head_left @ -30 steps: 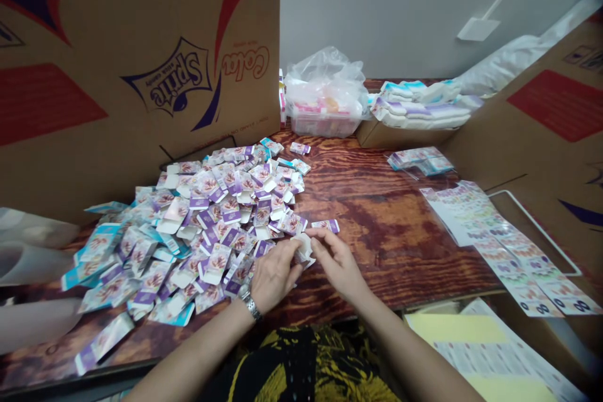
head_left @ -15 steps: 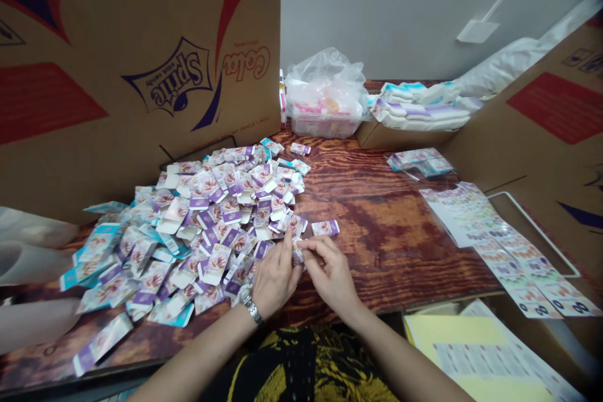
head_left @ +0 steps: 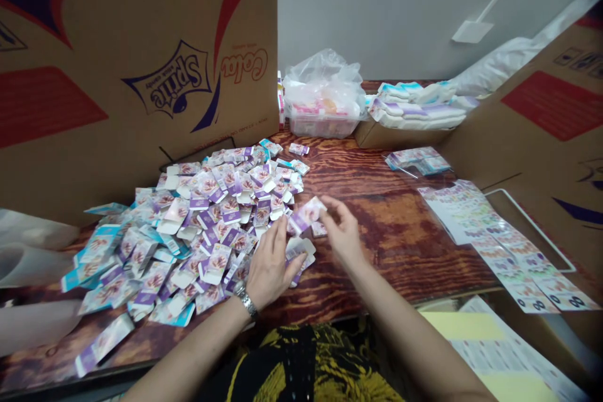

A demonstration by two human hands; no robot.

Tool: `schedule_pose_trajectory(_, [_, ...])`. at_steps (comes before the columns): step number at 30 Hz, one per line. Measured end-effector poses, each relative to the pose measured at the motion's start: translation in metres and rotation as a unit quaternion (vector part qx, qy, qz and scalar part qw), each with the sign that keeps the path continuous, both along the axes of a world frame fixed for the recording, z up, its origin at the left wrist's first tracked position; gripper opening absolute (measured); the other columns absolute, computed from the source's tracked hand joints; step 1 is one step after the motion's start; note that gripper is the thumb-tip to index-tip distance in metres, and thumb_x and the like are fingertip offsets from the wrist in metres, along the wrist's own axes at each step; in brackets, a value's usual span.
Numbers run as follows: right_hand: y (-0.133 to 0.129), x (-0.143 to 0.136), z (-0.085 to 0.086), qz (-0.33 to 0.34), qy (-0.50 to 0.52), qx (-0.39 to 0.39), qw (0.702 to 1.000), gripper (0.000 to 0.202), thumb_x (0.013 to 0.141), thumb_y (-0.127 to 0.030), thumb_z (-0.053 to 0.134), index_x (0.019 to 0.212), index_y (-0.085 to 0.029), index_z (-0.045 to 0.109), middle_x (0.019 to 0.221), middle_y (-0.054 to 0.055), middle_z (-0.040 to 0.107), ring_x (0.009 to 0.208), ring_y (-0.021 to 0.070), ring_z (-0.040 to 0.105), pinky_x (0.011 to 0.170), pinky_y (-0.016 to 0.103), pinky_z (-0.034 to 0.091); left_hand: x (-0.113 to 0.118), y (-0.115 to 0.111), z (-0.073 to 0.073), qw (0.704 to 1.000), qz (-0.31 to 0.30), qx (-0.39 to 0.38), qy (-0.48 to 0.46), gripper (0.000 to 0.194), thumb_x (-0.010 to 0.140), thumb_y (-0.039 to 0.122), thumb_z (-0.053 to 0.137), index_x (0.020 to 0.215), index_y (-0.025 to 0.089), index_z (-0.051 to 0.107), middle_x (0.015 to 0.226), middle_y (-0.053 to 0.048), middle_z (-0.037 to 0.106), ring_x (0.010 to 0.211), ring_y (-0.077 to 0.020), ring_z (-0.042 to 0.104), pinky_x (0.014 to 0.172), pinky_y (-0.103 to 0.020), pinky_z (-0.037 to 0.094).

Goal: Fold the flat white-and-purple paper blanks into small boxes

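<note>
Pinching a small purple-and-white box (head_left: pixel 305 215) by its far end, your right hand (head_left: pixel 343 229) has it tilted up over the table's near part, just beside the left fingertips. Your left hand (head_left: pixel 268 267) lies palm down, fingers stretched and thumb apart, and an open-flapped carton (head_left: pixel 307 250) shows between them; whether you're gripping that one, I can't tell. Here's another box (head_left: pixel 320 230), partly hidden behind your right fingers. And out to the left, there's the big pile (head_left: pixel 221 201), purple and blue faces all jumbled! Judging by that heap, plenty have a boxy shape, so a good deal looks done, yet white flaps stand open on several, and on the carton by your thumb too. How many are fully closed, I can't say. Farther out, a large cardboard box (head_left: pixel 117 132) stands behind the pile, a plastic bag (head_left: pixel 325 75) sits by the wall, and over to your right, printed sheets (head_left: pixel 504 242) lie on the wooden table (head_left: pixel 377 201) near flat packs (head_left: pixel 419 160), unhandled right now.
</note>
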State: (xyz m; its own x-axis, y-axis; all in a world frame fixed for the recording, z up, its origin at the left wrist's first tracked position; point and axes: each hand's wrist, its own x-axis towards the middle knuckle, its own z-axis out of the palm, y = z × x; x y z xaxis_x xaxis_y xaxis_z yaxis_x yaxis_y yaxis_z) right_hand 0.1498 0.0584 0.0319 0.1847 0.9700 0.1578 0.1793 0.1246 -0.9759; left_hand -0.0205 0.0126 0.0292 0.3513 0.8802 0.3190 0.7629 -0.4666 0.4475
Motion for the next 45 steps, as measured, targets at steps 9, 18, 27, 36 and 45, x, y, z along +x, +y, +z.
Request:
schedule_pose_trajectory(9, [-0.026,0.024,-0.038,0.107,-0.305,-0.061,0.944,0.03,0.086,-0.027,0.049,0.115,-0.02,0.056,0.105,0.009,0.062,0.096,0.0208,0.06,0.086,0.034,0.046,0.006,-0.034,-0.063,0.981,-0.08,-0.075,0.159,0.062,0.08,0.028,0.058,0.133,0.006,0.035,0.135,-0.027,0.04,0.124,-0.0362,0.041,0.093,-0.046,0.044])
schedule_pose_trajectory(18, [-0.059,0.028,-0.068,0.098,-0.413,-0.131,0.896,0.03,0.087,-0.029,0.05,0.116,-0.022,0.055,0.104,0.006,0.064,0.096,0.0207,0.06,0.084,0.03,0.046,0.017,-0.036,-0.088,0.98,-0.106,-0.019,0.169,0.045,0.086,0.021,0.047,0.128,0.006,0.041,0.135,-0.024,0.041,0.13,-0.0341,0.034,0.094,-0.044,0.045])
schedule_pose_trajectory(27, [-0.067,0.021,-0.074,0.023,-0.429,-0.131,0.893,0.039,0.085,-0.034,0.052,0.122,-0.02,0.052,0.107,0.008,0.062,0.094,0.0219,0.06,0.079,0.03,0.048,0.016,-0.037,-0.092,0.98,-0.104,0.011,0.171,0.044,0.087,0.026,0.048,0.125,0.004,0.044,0.132,-0.025,0.044,0.127,-0.0348,0.037,0.094,-0.043,0.045])
schedule_pose_trajectory(36, [-0.068,0.019,-0.072,0.005,-0.461,-0.079,0.884,0.026,0.086,-0.032,0.052,0.107,-0.021,0.061,0.101,0.007,0.06,0.093,0.0218,0.057,0.079,0.03,0.047,0.018,-0.037,-0.093,0.981,-0.102,0.016,0.165,0.042,0.087,0.026,0.047,0.124,0.005,0.045,0.131,-0.025,0.046,0.129,-0.0333,0.035,0.096,-0.044,0.044])
schedule_pose_trajectory(45, [-0.069,0.021,-0.076,0.006,-0.374,-0.077,0.924,0.021,0.086,-0.027,0.05,0.102,-0.02,0.061,0.091,0.005,0.065,0.084,0.0194,0.061,0.077,0.029,0.047,0.017,-0.038,-0.093,0.98,-0.095,0.015,0.172,0.042,0.087,0.026,0.049,0.123,0.005,0.046,0.132,-0.024,0.044,0.127,-0.035,0.037,0.092,-0.043,0.047])
